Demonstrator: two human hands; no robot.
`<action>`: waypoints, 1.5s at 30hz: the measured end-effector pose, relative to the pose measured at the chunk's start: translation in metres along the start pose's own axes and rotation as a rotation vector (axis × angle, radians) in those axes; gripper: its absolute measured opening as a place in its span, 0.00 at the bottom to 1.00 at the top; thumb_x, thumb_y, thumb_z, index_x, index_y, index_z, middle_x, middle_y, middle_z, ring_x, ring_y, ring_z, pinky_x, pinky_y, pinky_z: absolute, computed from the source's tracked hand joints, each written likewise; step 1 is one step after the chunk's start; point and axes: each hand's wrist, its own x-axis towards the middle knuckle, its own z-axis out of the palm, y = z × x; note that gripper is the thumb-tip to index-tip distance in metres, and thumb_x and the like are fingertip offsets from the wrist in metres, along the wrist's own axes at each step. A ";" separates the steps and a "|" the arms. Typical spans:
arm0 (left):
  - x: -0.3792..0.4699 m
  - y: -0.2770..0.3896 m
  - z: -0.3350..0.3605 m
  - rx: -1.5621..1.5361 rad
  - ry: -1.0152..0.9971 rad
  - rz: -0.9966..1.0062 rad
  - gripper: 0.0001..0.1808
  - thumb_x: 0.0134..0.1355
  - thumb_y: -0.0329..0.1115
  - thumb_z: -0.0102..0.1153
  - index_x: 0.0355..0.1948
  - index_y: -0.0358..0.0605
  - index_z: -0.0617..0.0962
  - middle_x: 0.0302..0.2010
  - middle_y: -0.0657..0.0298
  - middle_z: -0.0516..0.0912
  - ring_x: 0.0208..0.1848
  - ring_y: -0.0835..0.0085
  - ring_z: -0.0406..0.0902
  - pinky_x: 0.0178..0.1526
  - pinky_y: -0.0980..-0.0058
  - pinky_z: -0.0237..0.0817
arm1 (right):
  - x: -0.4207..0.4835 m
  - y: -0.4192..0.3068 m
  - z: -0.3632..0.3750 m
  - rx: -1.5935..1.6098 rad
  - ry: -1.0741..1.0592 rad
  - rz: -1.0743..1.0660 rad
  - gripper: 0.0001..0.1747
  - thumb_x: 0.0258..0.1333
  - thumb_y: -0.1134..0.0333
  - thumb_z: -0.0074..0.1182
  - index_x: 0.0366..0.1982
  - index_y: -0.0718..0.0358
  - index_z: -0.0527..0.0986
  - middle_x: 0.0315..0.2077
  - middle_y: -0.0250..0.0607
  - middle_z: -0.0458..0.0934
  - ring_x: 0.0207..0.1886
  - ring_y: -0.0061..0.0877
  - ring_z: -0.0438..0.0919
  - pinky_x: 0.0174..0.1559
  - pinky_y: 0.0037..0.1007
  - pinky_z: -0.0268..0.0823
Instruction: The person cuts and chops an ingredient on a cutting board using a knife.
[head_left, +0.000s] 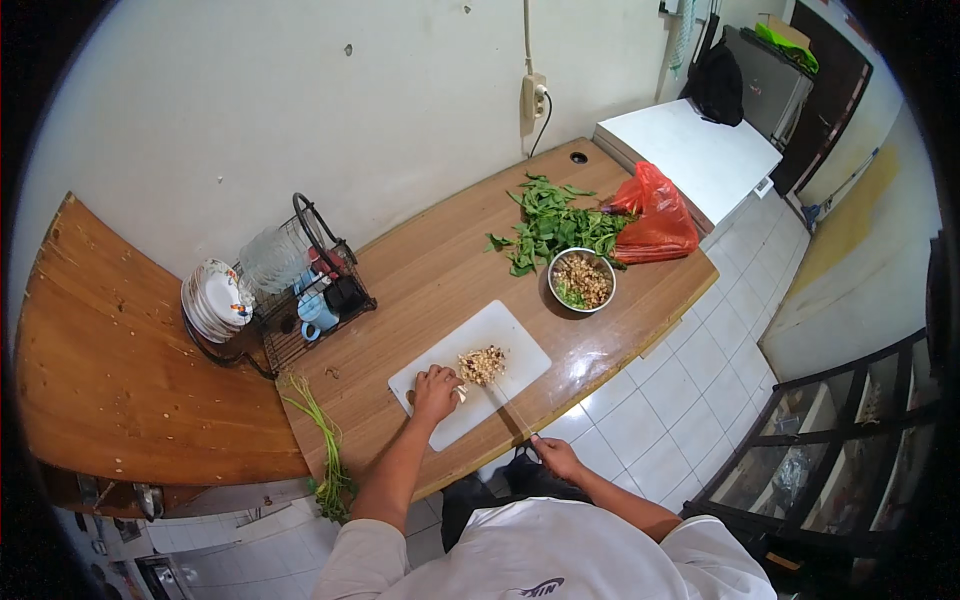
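A white cutting board (517, 337) lies on the wooden table before me. My left hand (436, 394) rests at its left part, fingers curled over a pale piece of food (460, 393). My right hand (556, 457) grips the handle of a kitchen knife (511, 410) just off the table's front edge. The blade reaches over the board, its tip by a heap of chopped pale bits with dark specks (482, 365). Farther right stands a round metal bowl (552, 289) holding similar chopped bits and some chopped green.
Leafy greens (559, 217) and a red plastic bag (660, 225) lie behind the bowl. A wire dish rack (289, 330) with plates (217, 300), glassware and a blue mug (316, 315) stands at the left. Green stalks (326, 442) hang over the table's (420, 262) left front edge.
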 end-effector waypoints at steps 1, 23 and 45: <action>-0.002 -0.003 0.001 0.015 -0.001 0.007 0.15 0.49 0.31 0.65 0.39 0.62 0.88 0.47 0.74 0.81 0.57 0.69 0.72 0.54 0.59 0.60 | 0.000 -0.001 0.000 0.020 -0.014 0.014 0.37 0.68 0.35 0.46 0.30 0.65 0.79 0.20 0.35 0.74 0.27 0.26 0.72 0.35 0.34 0.67; 0.014 0.003 -0.007 0.167 -0.056 -0.035 0.09 0.52 0.40 0.70 0.35 0.61 0.89 0.55 0.72 0.80 0.62 0.68 0.68 0.58 0.59 0.58 | 0.004 0.004 0.008 -0.114 0.069 -0.129 0.36 0.69 0.36 0.47 0.26 0.64 0.79 0.18 0.37 0.74 0.24 0.27 0.74 0.33 0.34 0.68; -0.019 0.011 0.019 -0.279 -0.094 -0.459 0.12 0.60 0.36 0.65 0.40 0.39 0.84 0.33 0.55 0.88 0.35 0.58 0.86 0.43 0.63 0.75 | 0.014 0.007 0.002 -0.162 0.086 -0.116 0.39 0.66 0.33 0.46 0.33 0.66 0.82 0.22 0.47 0.79 0.32 0.36 0.80 0.42 0.38 0.72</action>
